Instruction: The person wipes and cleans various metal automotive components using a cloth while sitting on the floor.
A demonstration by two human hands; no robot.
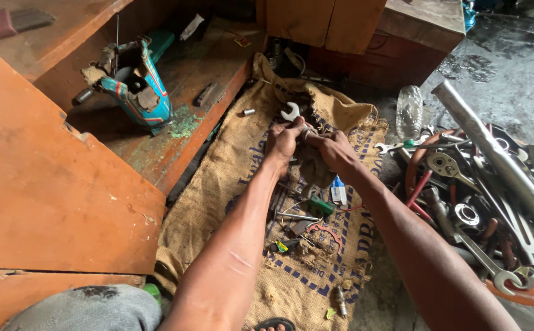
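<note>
Both my arms reach forward over a burlap sack (230, 178) spread on the floor. My left hand (282, 140) and my right hand (333, 149) meet over a dark greasy metal part (313, 168) and grip it together. A silver open-ended wrench (291, 111) sticks up just above my fingers; I cannot tell which hand holds it. Below my hands lie a green-handled screwdriver (320, 205), a small white and blue tube (338, 191), a thin metal rod (296, 216) and a reddish gasket (324, 233).
An orange tray (518, 293) at the right holds several wrenches, rings and a long metal pipe (494, 153). A clear plastic bottle (408, 110) lies behind it. Orange wooden boards (46, 184) fill the left, with a broken teal vehicle panel (138, 83) on a lower shelf.
</note>
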